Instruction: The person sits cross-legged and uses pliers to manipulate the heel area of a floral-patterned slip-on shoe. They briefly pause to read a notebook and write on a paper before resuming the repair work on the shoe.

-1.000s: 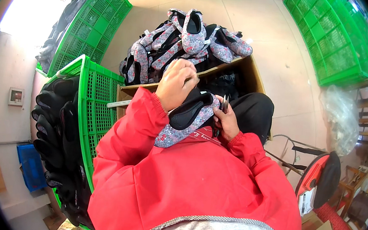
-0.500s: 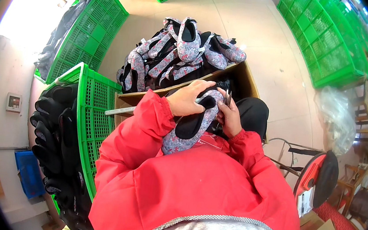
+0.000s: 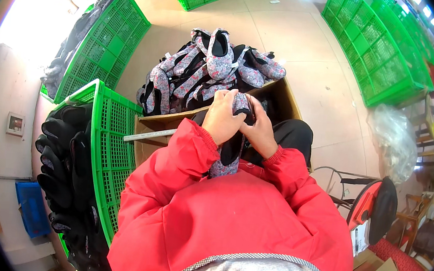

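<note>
The front of your red jacket (image 3: 235, 215) is lying nearest to view. The floral shoe (image 3: 231, 148) is extending forward from it, opening upward, between your two hands. Your left hand (image 3: 222, 118) is gripping the far end, fingers curled around the left side. Your right hand (image 3: 261, 131) is gripping the same end from the right; its palm is hidden, so you cannot tell whether it is holding anything else.

Caution: both hands are bearing on one end, and no finger is visibly supporting the near end. If either grip is loosening, the shoe may be tipping or sliding toward your dark-clad knee (image 3: 295, 138). Uneven finger pressure may be creasing the soft opening.

Beyond your hands, the cardboard box (image 3: 292, 99) is standing open; a slipping shoe may be dropping into its dark interior. A pale bar (image 3: 149, 134) is projecting beside your left sleeve (image 3: 170, 154) and may be catching it if your arm is swinging outward. The green crate (image 3: 104, 140) is limiting clearance on that side.

Farther out, the pile of floral shoes (image 3: 218, 65) is resting loosely; a knock against the cardboard may be toppling the upper ones.
</note>
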{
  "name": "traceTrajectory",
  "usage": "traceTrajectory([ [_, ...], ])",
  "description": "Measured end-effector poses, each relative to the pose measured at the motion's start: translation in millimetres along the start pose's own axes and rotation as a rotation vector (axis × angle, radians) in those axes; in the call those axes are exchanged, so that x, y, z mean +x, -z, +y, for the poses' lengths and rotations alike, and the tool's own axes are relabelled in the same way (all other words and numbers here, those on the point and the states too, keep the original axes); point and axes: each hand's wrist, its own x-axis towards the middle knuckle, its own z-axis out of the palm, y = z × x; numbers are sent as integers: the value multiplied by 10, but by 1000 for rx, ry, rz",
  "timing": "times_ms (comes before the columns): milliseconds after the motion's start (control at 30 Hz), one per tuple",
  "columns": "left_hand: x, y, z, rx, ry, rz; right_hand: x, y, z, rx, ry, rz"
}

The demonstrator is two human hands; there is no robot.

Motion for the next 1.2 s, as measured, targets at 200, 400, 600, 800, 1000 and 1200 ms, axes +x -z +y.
traceTrajectory([
  [200, -53, 73, -59, 431, -239, -35, 57, 97, -23, -213, -88, -45],
  [400, -214, 103, -193, 494, -352, -88, -1, 245, -156, -317, 59, -199],
  [600, -418, 156, -262, 114, -155, -120, -13, 459, -190, -1, -37, -542],
  [800, -788, 219, -231, -906, 711, -480, -3, 569, -224, 523, -538, -871],
  [1000, -860, 335, 85, -1598, 810, -448, -84, 451, -54, 841, -731, -886],
  [1200, -940, 203, 6, -1905, 845, -452, -197, 273, 78, 870, -692, -766],
])
